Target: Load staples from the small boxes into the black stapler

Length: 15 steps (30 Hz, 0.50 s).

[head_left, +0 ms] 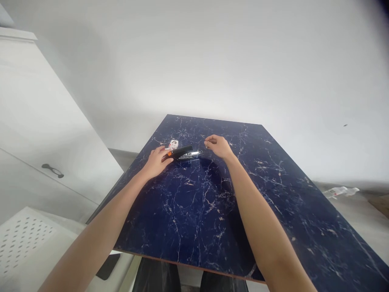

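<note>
My left hand (156,163) is at the left side of the table, its fingers and thumb closed around the near end of a black cylindrical object with an orange band (184,150). That object lies slanted, its black end pointing right. Just below and beside it is a flat, shiny piece with thin metal-looking parts (191,155), partly covered by it. A small white box with red and black print (173,144) sits just beyond my left fingertips. To the right, my right hand (218,146) hovers over the table with thumb and fingers pinched; anything between them is too small to name.
The dark blue marbled table (194,211) stands against a white wall. A white cabinet (45,121) is on the left, near a white perforated surface (24,239) and a dark flat object (108,266). Clear plastic packaging (340,192) lies beyond the table's right edge.
</note>
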{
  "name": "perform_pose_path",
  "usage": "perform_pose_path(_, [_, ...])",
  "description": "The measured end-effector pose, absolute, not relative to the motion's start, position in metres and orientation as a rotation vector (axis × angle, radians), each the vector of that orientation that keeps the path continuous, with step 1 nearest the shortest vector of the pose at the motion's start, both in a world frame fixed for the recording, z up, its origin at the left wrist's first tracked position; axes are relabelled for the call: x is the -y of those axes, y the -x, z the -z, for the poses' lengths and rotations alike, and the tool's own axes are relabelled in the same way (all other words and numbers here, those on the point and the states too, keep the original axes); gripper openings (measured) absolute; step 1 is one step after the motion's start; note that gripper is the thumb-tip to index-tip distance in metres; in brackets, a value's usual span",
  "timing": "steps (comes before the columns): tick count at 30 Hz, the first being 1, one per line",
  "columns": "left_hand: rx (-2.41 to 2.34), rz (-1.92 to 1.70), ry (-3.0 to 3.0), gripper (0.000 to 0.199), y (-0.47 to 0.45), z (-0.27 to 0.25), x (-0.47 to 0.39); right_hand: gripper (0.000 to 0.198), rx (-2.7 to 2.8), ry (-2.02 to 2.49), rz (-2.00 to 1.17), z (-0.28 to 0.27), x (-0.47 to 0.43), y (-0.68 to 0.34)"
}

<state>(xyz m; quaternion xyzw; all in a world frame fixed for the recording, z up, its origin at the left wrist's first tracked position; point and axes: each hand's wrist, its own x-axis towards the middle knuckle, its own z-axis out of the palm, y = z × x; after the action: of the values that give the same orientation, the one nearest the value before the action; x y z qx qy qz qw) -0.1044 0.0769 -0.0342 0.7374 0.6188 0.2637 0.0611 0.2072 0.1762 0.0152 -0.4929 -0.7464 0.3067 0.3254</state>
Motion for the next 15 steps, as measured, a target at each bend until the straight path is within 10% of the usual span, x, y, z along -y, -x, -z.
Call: perform_pose_path(15, [-1.854, -0.83, -2.186, 0.051, 0.1, 0.033, -0.074, 0.025, 1.884, 1.332, -1.514, -0.013, -0.141, -0.158])
